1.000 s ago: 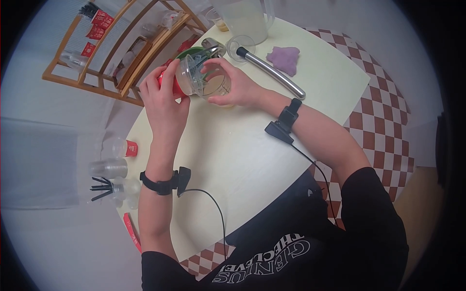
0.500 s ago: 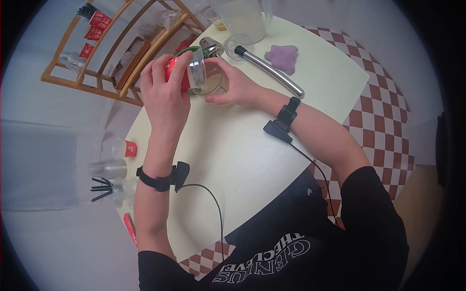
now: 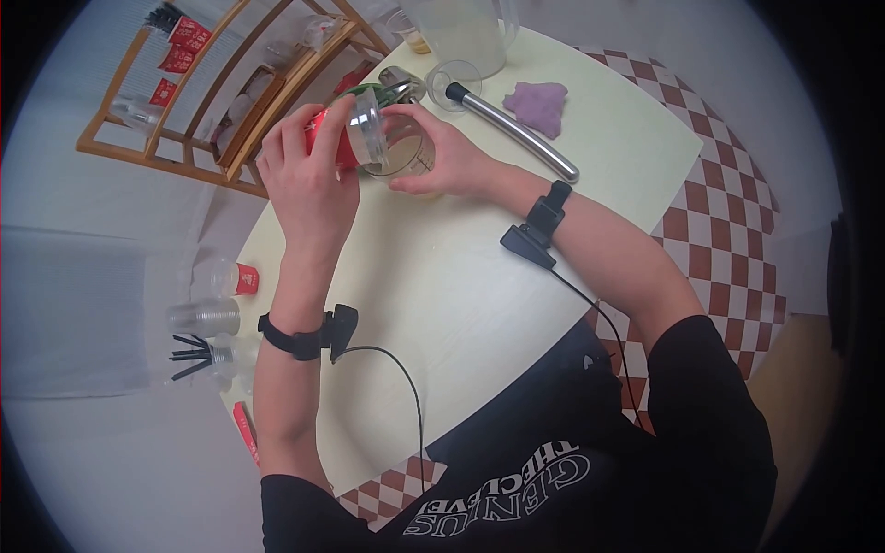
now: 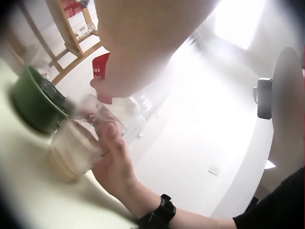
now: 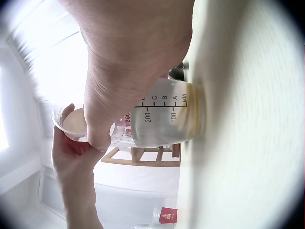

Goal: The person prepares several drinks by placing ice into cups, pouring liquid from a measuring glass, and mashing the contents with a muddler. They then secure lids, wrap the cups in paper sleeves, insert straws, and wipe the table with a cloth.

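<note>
The left hand (image 3: pixel 309 175) holds a clear plastic cup with a red label (image 3: pixel 348 143), tipped sideways with its rim toward the right. Beside that rim the right hand (image 3: pixel 447 158) curls round a clear measuring cup (image 3: pixel 406 161) standing on the table. In the right wrist view the measuring cup (image 5: pixel 164 117) shows black scale marks and a yellowish layer at its base. The tipped cup's mouth is over the measuring cup in the left wrist view, where the right hand (image 4: pixel 114 162) grips near the top. A green bowl (image 4: pixel 35 100) stands just behind.
A steel muddler (image 3: pixel 516 134), a purple cloth (image 3: pixel 537 108) and a large clear pitcher (image 3: pixel 461 37) lie or stand at the back right. A wooden rack (image 3: pixel 198 157) is at the back left. Stacked cups (image 3: pixel 205 316) and black straws (image 3: pixel 192 355) line the left edge.
The left hand has tipped the labelled cup further over and moved slightly left over the last half second. Pieces visible at its mouth earlier no longer show there. The right hand has barely moved.
</note>
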